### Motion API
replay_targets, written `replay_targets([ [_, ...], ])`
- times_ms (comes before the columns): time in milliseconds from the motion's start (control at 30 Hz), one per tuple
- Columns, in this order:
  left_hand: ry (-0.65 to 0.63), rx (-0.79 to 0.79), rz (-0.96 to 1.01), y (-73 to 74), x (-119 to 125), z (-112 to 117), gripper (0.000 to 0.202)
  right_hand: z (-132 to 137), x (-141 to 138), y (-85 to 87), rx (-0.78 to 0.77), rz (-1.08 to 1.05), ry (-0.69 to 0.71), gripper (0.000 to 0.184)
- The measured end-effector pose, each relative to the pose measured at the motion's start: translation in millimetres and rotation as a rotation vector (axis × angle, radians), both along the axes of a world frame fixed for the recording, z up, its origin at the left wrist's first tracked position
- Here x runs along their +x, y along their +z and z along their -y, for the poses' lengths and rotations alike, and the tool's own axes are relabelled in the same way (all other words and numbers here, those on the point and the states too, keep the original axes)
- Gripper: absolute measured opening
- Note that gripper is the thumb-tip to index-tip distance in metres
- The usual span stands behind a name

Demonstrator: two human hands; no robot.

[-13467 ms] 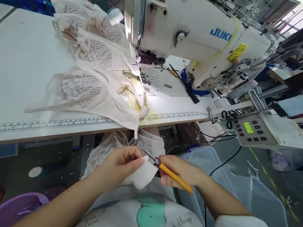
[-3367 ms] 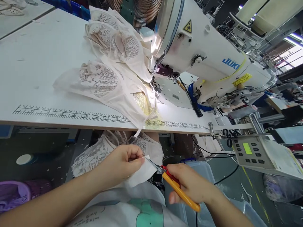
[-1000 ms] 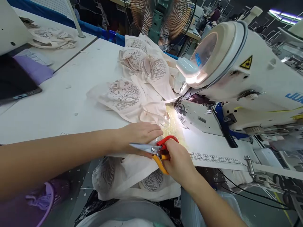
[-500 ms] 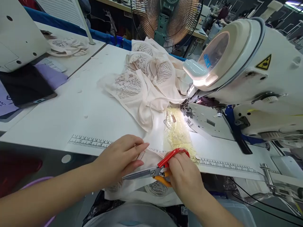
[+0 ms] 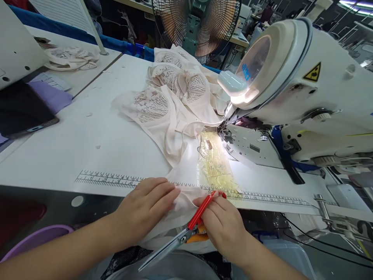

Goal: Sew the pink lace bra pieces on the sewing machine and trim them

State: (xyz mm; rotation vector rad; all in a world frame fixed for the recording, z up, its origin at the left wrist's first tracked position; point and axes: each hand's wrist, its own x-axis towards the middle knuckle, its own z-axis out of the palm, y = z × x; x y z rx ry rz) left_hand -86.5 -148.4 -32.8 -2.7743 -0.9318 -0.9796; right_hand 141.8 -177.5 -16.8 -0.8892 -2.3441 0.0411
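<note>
At the table's front edge, my left hand (image 5: 150,206) is closed on the pale fabric of a bra, fingers pressed together. Scissors (image 5: 186,233) with red and orange handles hang in my right hand (image 5: 223,223), their blades pointing down and left toward my lap. The thumb and fingertips of that hand also meet the fabric edge. The pale lace bras (image 5: 171,93) lie in a pile on the table and trail down to my hands. A thin strap runs from the pile to the needle area of the sewing machine (image 5: 262,77).
A printed ruler (image 5: 105,179) runs along the front of the white table (image 5: 72,140). Yellow tape under clear film (image 5: 217,163) lies beside the machine bed. A dark phone (image 5: 26,111) rests at left, and a fan (image 5: 195,31) stands behind the table.
The scissors have swung so the blades point lower, away from the fabric. My right hand has brought its fingertips to the fabric edge beside my left hand. The camera view has shifted slightly.
</note>
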Motion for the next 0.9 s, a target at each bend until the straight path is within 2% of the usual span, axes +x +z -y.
replay_targets([
  [100,0.043,-0.002,-0.012,-2.9,2.0,0.8,0.025,-2.2,-0.7,3.1,-0.018,0.018,0.008,0.032],
  [300,-0.058,0.089,0.024,-3.7,4.4,6.7,0.028,0.9,2.6,5.1,0.031,0.030,0.036,0.029],
  [467,0.009,0.131,0.057,-7.1,6.8,17.4,0.032,4.0,3.0,3.8,0.011,0.081,0.062,0.030],
  [567,0.006,0.109,0.028,-8.6,8.0,22.0,0.035,5.1,3.7,2.1,0.002,0.138,0.023,0.032],
  [733,0.002,0.033,0.066,-15.5,4.7,28.7,0.029,9.5,7.9,-1.7,0.010,0.175,-0.059,0.033],
  [900,0.006,-0.001,0.093,-21.0,3.4,29.9,0.026,10.5,11.2,-2.9,0.004,0.171,-0.074,0.032],
])
